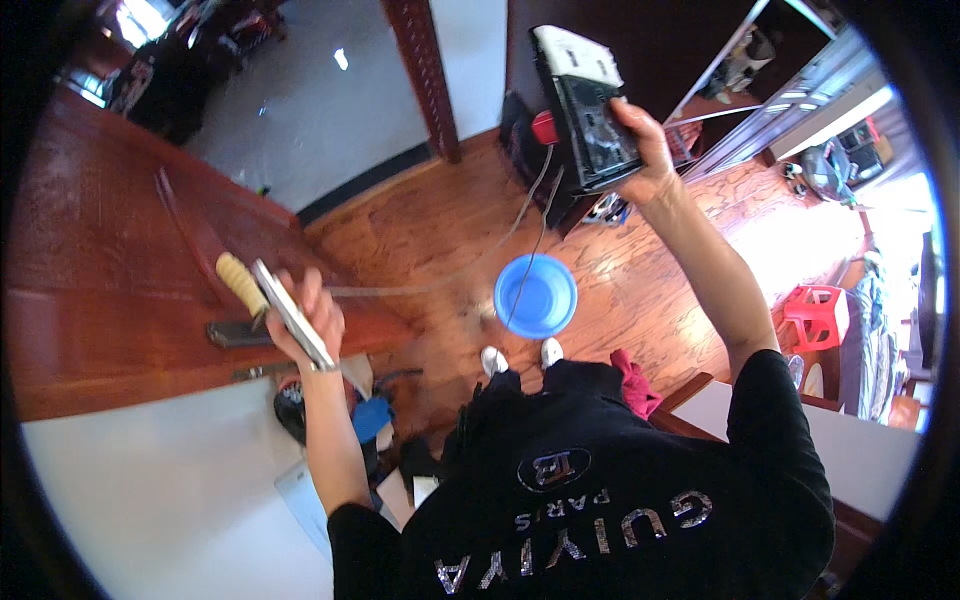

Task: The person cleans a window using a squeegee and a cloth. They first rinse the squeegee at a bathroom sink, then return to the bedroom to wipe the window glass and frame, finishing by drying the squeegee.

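Observation:
My left hand (322, 319) grips a slim, flat object with a pale edge (294, 313), seen almost edge-on; its exact kind is unclear. Close beside it is a door handle (241, 283) in a cream textured cover, on a reddish-brown wooden door (112, 262). Raised at the upper right, my right hand (646, 154) holds a black, flat rectangular object (596, 124) with a white end section. What it is cannot be told. A thin pale cable (450, 281) curves from near my left hand towards a red object (545, 127) behind the black one.
A blue plastic basin (544, 296) stands on the wood floor (390, 247) before my white shoes. Beyond the doorway lies a grey floor (315, 97). A dark cabinet (622, 37) is ahead, a red plastic stool (814, 319) to the right. Assorted items, including something blue (371, 418), lie beside the door.

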Tool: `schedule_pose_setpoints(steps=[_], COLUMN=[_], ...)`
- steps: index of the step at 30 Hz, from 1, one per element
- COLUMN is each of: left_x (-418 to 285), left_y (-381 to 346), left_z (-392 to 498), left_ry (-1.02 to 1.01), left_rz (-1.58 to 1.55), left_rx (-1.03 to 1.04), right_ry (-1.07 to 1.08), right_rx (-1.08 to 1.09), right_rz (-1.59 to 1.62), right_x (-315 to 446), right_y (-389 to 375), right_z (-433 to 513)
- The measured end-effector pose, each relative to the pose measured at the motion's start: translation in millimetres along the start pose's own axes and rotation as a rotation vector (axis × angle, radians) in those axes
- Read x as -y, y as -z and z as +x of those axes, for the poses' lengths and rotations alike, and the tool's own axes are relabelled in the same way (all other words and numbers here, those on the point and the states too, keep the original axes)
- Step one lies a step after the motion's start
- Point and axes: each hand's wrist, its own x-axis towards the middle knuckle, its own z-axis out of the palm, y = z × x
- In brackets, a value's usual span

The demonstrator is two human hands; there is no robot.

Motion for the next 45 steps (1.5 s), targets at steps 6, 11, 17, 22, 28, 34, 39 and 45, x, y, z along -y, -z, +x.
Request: schedule_pose_setpoints(steps=[6,11,17,22,28,34,39,45], left_x=[65.6,134.6,148.3,93.3,23.1,21.6,22.8,22.9], left_y=[17.7,-14.3,-28.5,28.4,52.0,-16.1,-55.3,-67.4], left_z=[7.5,53.3,30.3,-45.9,-121.8,-125.8,-107.6,-74.8], left_ry=[0.194,0.418,0.638,0.57,0.25,-0.064,-0.009,-0.056], left_rz=[0.021,0.02,0.168,0.091,0.435,0.28,0.306,0.23], left_rx=[0.164,0.169,0.563,0.055,-0.656,-0.601,-0.551,-0.524], right_ry=[0.073,0.098,0.156,0.248,0.165,0.094,0.0,0.002], right_rx=[-0.018,0.022,-0.062,-0.185,-0.323,-0.431,-0.818,-0.413], right_rz=[0.009,-0.071,-0.077,-0.083,0.003,0.104,0.14,0.162], right_x=[-21.6,-46.7,-13.3,16.8,7.4,-50.1,-93.0,-97.5], right_y=[-73.0,-123.6,-128.6,-87.5,-3.4,83.6,142.8,172.2], right_z=[8.0,31.6,9.1,-39.0,-63.2,-95.9,-132.9,-133.4])
